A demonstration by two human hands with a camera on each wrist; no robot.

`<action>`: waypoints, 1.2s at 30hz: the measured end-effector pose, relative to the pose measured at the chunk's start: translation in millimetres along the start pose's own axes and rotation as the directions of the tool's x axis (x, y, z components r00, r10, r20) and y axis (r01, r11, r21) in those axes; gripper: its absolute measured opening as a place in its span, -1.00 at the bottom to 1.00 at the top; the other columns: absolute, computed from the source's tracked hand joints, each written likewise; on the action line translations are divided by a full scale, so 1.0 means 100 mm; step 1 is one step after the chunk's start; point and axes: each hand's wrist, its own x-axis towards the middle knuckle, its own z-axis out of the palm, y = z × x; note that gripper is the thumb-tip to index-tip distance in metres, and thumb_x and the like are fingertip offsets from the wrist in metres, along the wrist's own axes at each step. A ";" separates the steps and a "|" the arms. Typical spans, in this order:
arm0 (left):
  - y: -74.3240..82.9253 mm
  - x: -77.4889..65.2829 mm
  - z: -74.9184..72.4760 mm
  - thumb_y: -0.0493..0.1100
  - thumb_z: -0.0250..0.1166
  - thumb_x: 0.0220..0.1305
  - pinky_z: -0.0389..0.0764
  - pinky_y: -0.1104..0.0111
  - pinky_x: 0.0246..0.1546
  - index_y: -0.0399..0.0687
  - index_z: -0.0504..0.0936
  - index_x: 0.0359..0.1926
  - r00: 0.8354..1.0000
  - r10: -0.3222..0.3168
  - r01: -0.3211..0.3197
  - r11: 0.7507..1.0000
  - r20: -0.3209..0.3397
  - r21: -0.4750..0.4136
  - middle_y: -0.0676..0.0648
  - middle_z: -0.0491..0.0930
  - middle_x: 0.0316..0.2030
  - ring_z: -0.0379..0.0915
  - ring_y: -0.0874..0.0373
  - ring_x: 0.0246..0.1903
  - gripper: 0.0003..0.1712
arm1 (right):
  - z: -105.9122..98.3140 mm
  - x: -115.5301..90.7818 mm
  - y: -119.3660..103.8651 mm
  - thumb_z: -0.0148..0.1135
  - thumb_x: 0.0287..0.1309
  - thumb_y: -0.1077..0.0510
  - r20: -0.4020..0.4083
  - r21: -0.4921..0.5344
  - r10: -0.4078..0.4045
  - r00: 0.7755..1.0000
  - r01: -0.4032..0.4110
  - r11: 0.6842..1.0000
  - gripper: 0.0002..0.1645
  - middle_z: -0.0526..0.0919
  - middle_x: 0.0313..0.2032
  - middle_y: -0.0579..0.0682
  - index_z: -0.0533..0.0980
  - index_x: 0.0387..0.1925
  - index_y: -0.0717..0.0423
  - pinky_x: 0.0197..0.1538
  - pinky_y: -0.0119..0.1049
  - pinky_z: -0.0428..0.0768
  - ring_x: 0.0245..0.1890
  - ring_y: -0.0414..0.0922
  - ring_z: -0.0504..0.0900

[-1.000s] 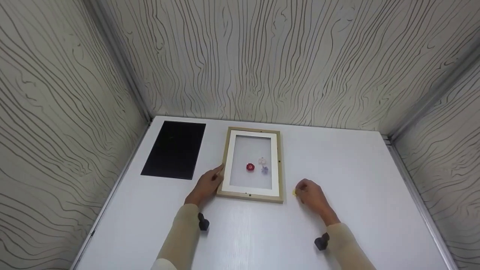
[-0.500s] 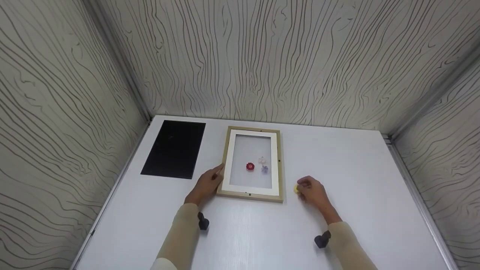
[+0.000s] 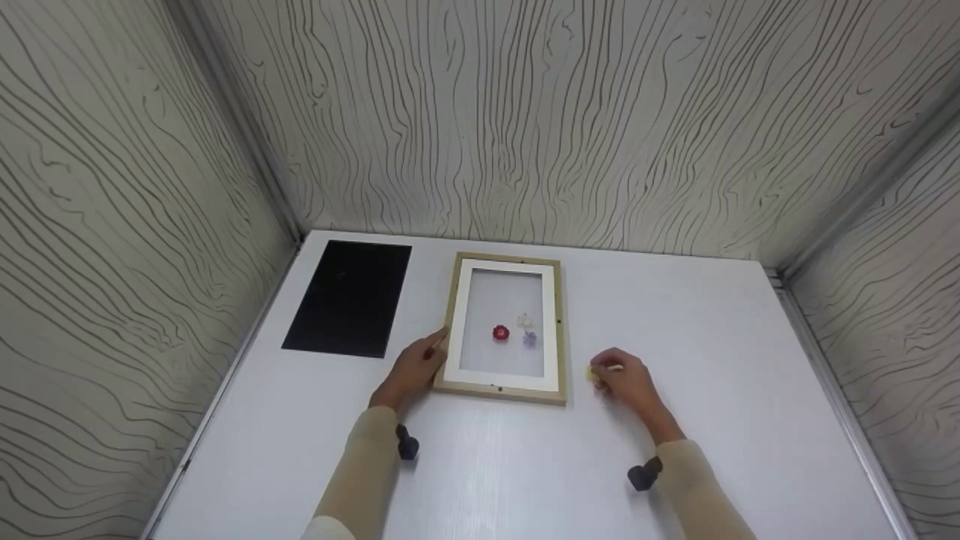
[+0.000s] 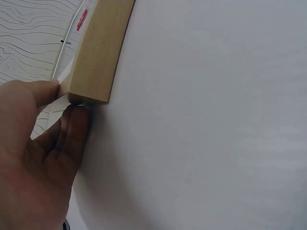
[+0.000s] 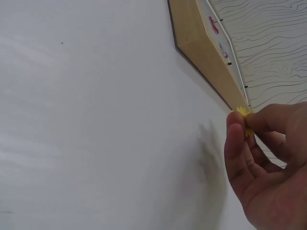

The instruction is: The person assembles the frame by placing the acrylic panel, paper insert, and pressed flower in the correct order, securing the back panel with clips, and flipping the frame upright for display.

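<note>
A light wooden picture frame with a white mat lies face up near the middle of the table. My left hand grips its left side by the lower corner; in the left wrist view the thumb is on the edge and the fingers curl below. Inside the mat opening lie a red flower, a pale flower and a purple flower. To the right of the frame, my right hand pinches a small yellow flower between thumb and fingertips, raised over the table.
A black rectangular panel lies flat at the back left of the white table. Wood-grain patterned walls enclose the table at the back and on both sides. A dark wrist camera sits at my right cuff.
My right hand has shifted slightly toward the back of the table with the yellow flower, turning a little at the fingers. The left hand and the picture frame have stayed in place.
</note>
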 end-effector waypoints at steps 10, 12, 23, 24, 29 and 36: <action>0.01 -0.01 0.00 0.08 0.10 0.66 0.24 -0.12 0.57 0.33 0.28 0.64 1.000 -0.020 0.019 1.000 -0.007 -0.006 -0.17 0.50 0.43 0.36 -0.14 0.47 -0.38 | -0.03 0.07 -0.14 0.29 0.47 0.18 -0.030 -0.013 -0.024 0.999 0.023 1.000 -0.79 0.72 -0.13 0.13 0.64 0.00 0.23 -0.42 -0.32 0.56 -0.37 -0.07 0.66; 0.01 -0.01 0.01 0.09 0.10 0.66 0.24 -0.12 0.57 0.34 0.29 0.64 1.000 -0.024 0.024 1.000 -0.005 -0.011 -0.16 0.48 0.44 0.35 -0.14 0.48 -0.38 | -0.02 0.08 -0.17 0.30 0.47 0.17 -0.031 0.005 -0.019 0.999 0.019 1.000 -0.78 0.72 -0.14 0.13 0.64 0.00 0.24 -0.43 -0.33 0.55 -0.38 -0.09 0.65; 0.01 0.01 -0.01 0.06 0.09 0.67 0.28 -0.11 0.55 0.28 0.28 0.64 1.000 0.013 -0.013 1.000 0.011 0.005 -0.17 0.48 0.45 0.39 -0.12 0.43 -0.38 | -0.02 0.16 -0.32 0.28 0.50 0.12 -0.003 0.048 -0.031 1.000 0.031 0.998 -0.76 0.67 -0.10 0.09 0.63 0.03 0.20 -0.40 -0.38 0.52 -0.39 -0.17 0.57; 0.02 0.01 -0.01 0.06 0.09 0.67 0.28 -0.11 0.55 0.29 0.28 0.64 1.000 0.012 -0.012 1.000 0.014 0.009 -0.17 0.47 0.45 0.39 -0.12 0.42 -0.38 | -0.01 0.17 -0.33 0.28 0.49 0.13 -0.004 0.049 -0.025 1.000 0.025 0.998 -0.76 0.67 -0.11 0.08 0.63 0.03 0.19 -0.40 -0.39 0.52 -0.39 -0.17 0.56; 0.03 0.00 -0.04 0.06 0.08 0.67 0.31 -0.12 0.53 0.29 0.26 0.65 0.999 0.011 -0.012 1.000 0.034 0.020 -0.18 0.48 0.44 0.41 -0.13 0.38 -0.37 | 0.02 0.21 -0.40 0.30 0.48 0.10 -0.011 0.060 -0.009 1.000 0.010 0.998 -0.74 0.67 -0.12 0.11 0.64 0.03 0.20 -0.40 -0.40 0.50 -0.41 -0.16 0.53; 0.06 0.01 -0.09 0.02 0.10 0.68 0.41 -0.10 0.45 0.22 0.26 0.66 0.997 0.030 -0.034 0.998 0.066 0.055 -0.19 0.58 0.32 0.49 -0.07 0.26 -0.36 | 0.08 0.27 -0.44 0.29 0.49 0.10 -0.007 0.087 -0.021 1.000 0.021 0.996 -0.73 0.69 -0.07 0.27 0.63 0.02 0.23 -0.40 -0.41 0.50 -0.42 -0.17 0.54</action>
